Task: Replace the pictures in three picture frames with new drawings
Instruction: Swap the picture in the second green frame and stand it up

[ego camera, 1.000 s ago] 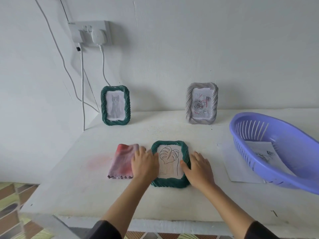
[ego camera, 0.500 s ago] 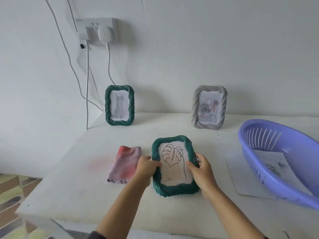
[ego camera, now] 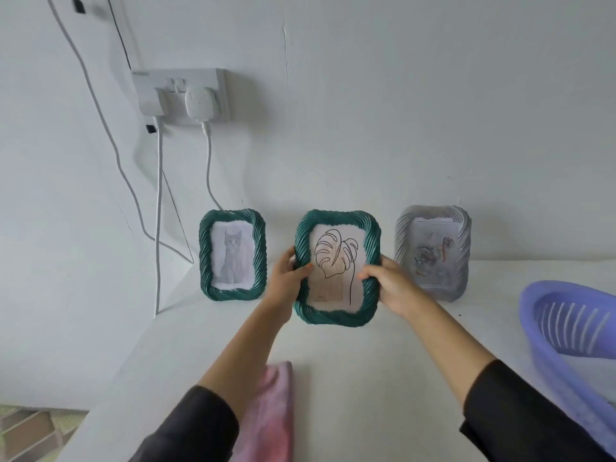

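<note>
A green rope-edged frame [ego camera: 336, 315] with a leaf line drawing is held upright above the white table, between the other two frames. My left hand [ego camera: 286, 278] grips its left edge, thumb on the front. My right hand [ego camera: 390, 285] grips its right edge the same way. A second green frame [ego camera: 232, 293] with a cat drawing stands against the wall to the left. A grey frame [ego camera: 433, 255] with a flower picture stands to the right, partly behind my right hand.
A purple slotted basket [ego camera: 566, 321] sits at the right edge of the white table [ego camera: 350, 378]. A pink cloth [ego camera: 270, 411] lies near me under my left forearm. A wall socket [ego camera: 180, 95] with plugs and hanging cables is at upper left.
Both hands lifted the leaf frame off the table, tilted it upright and carried it back toward the wall between the two standing frames. The camera view shifted forward and up.
</note>
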{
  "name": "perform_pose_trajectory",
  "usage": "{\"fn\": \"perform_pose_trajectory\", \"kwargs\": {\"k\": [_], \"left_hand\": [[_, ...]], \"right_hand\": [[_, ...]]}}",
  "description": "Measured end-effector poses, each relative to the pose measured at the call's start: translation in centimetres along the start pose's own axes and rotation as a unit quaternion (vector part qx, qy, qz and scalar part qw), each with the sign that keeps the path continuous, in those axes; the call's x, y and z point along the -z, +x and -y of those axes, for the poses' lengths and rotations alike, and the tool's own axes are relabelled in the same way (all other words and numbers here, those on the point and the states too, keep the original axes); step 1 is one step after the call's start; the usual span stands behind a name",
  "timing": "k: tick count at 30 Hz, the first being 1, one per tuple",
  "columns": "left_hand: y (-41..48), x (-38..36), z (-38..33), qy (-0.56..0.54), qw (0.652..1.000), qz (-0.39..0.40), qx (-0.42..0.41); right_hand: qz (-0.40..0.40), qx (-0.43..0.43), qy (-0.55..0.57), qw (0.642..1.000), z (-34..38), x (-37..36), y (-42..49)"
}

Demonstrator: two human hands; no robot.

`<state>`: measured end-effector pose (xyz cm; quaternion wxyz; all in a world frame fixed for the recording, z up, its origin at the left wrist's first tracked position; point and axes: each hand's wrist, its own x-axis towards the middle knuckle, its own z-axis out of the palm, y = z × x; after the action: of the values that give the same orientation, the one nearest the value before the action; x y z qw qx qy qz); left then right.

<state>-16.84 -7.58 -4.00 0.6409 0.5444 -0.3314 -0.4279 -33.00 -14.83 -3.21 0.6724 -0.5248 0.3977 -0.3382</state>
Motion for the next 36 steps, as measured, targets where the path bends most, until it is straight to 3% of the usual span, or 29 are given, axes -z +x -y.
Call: {"fn": "perform_pose_trajectory", "kwargs": {"k": [15, 26, 36], "left_hand": [[10.6, 0.3, 2.5, 0.045, 0.999, 0.011, 0.022], [10.5, 0.4, 3.8, 0.048, 0.999, -0.002, 0.014], [8.5, 1.5, 4.9, 0.092, 0.996, 0.006, -0.007]], "right_hand": [[-0.050, 0.030, -0.087, 0.994, -1.1, 0.5, 11.6], [-0.022, 0.038, -0.096, 0.994, -3.3, 1.5, 11.9], [-0.051, 0.062, -0.019, 0.997, -6.2, 2.4, 9.6]]}}
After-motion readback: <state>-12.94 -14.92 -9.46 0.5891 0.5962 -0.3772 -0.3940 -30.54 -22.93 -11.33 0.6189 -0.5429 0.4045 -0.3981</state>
